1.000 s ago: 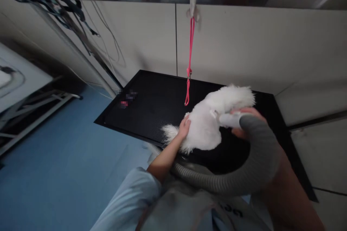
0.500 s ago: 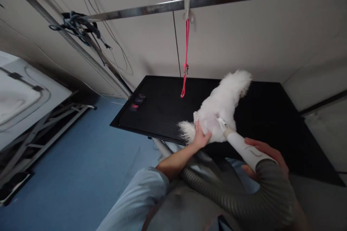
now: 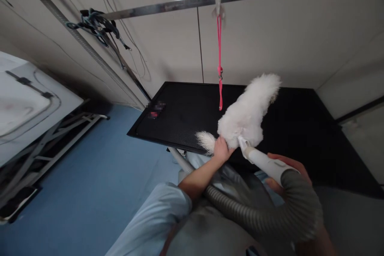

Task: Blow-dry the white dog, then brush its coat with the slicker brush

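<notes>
A white fluffy dog [image 3: 247,108] stands on a black grooming table [image 3: 180,108], its tail [image 3: 206,142] toward the near left edge. My left hand [image 3: 222,150] is closed against the dog's rear beside the tail base, with the fingertips hidden in the fur. Wrapped round the white dryer nozzle [image 3: 264,160] is my right hand [image 3: 295,168], partly behind it. The nozzle's flat tip is at the fur of the dog's hindquarters, where the coat is parted. A grey ribbed hose [image 3: 255,214] curves from the nozzle across my front.
A pink grooming loop [image 3: 220,48] hangs from a metal bar [image 3: 168,6] above the table. Bundled dark straps [image 3: 97,26] hang at its left end. Small blurred items [image 3: 156,110] lie at the table's left. A white tub [image 3: 24,100] stands on a frame at left.
The nozzle tip has shifted toward the dog's near rear side. My left hand has rolled over, its fingers now less visible. The view has also shifted slightly.
</notes>
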Tool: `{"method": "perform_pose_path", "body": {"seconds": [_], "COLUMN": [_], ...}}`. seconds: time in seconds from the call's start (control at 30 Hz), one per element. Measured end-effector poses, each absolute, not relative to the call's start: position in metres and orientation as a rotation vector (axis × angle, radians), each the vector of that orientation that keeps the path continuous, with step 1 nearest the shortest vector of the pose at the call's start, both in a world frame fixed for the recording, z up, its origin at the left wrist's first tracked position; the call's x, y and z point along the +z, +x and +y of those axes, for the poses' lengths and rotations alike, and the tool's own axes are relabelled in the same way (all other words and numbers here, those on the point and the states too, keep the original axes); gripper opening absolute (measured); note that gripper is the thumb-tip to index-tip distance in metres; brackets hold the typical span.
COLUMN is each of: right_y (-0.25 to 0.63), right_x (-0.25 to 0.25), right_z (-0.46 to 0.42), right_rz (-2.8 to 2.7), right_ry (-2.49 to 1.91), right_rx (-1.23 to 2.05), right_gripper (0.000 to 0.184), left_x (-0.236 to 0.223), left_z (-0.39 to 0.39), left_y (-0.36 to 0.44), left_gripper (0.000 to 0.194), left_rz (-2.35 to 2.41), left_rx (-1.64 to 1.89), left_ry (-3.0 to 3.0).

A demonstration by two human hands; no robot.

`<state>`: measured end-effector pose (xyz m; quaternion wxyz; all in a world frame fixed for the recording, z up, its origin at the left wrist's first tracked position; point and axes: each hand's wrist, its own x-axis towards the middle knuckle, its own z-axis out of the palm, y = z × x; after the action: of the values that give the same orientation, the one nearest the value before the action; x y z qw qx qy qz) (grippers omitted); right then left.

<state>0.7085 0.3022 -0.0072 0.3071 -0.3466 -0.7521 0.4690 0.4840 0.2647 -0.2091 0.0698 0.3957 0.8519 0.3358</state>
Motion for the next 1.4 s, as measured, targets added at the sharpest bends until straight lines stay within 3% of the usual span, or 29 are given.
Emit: {"method": "perform_pose_path", "body": {"seconds": [0.3,0.57,0.77,1.07,1.4], "right_y": [0.633,0.576,0.568,0.566,0.554], "right_x": [-0.028,-0.056,-0.062,-0.062,-0.074], "right_z": [0.316,0.324,0.326,0.324,0.336], "right_rz": [-2.097,-2.093,-2.159,-2.158,-2.193], "right_ry": [-0.805,-0.745,-0.844,-0.926,-0.958], "right_rx": [1.211,1.129,0.950,0.936,0.840], "right_gripper": [0.048,0.041,0.044,0.037,0.038], "left_x": [-0.205,-0.202,-0.196,-0.185,-0.194], "left_z": [0.232,0.212,0.200,0.185,0.177], "left_y": [0.460,0.444,0.440,0.433,0.434], "left_gripper": [0.067,0.067,0.077,0.089,0.072], "left_rz": [2.612,2.403,2.407,2.333,2.427], "left_rx": [0.551,0.554,0.434,0.401,0.366], "left_ry": [1.354,1.560,1.516,1.464,1.416]}}
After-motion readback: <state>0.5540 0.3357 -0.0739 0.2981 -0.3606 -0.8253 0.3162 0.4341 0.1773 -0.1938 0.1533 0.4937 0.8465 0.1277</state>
